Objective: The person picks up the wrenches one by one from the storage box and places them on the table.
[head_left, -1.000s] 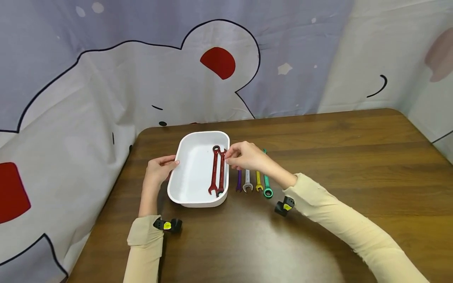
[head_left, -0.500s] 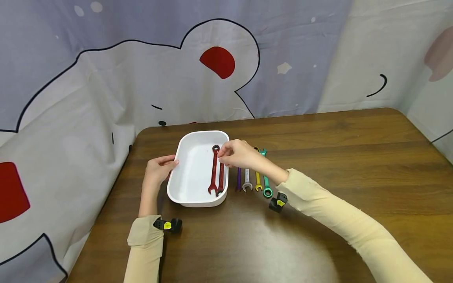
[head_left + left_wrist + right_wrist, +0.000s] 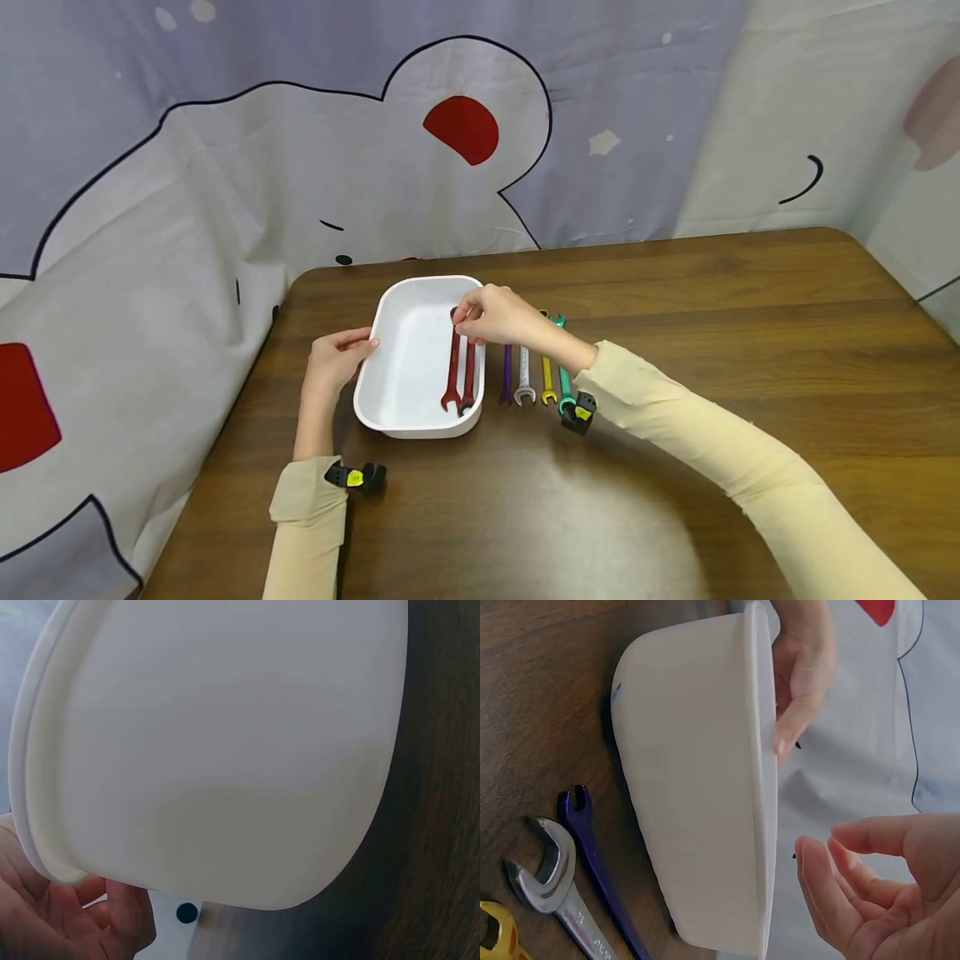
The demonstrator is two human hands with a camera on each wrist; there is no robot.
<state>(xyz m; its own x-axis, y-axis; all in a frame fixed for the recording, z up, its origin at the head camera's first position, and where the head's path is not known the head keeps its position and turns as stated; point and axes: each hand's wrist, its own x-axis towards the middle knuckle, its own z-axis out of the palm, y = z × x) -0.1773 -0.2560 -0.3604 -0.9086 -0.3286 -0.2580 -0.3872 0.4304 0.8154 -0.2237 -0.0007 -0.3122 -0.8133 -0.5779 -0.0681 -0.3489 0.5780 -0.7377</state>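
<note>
A white plastic box (image 3: 405, 358) stands on the table, and my left hand (image 3: 328, 363) grips its left rim, thumb on top. Inside along the right side lie two red combination wrenches, the left one (image 3: 453, 371) and the right one (image 3: 469, 375), side by side. My right hand (image 3: 504, 318) hovers over the box's right rim, above the wrenches' far ends, hiding the right one's end. In the right wrist view its fingers (image 3: 821, 874) are loosely bent, thumb and fingertips slightly apart, and nothing shows between them.
Right of the box a purple wrench (image 3: 507, 379), a silver wrench (image 3: 524, 383), a yellow wrench (image 3: 548, 383) and a green wrench (image 3: 564, 379) lie in a row on the wooden table (image 3: 675, 333). A printed curtain (image 3: 262, 183) hangs behind the table.
My right hand has moved left and slightly away from me, from the box's right rim to over the red wrenches' far ends. The left hand and box have stayed put.
</note>
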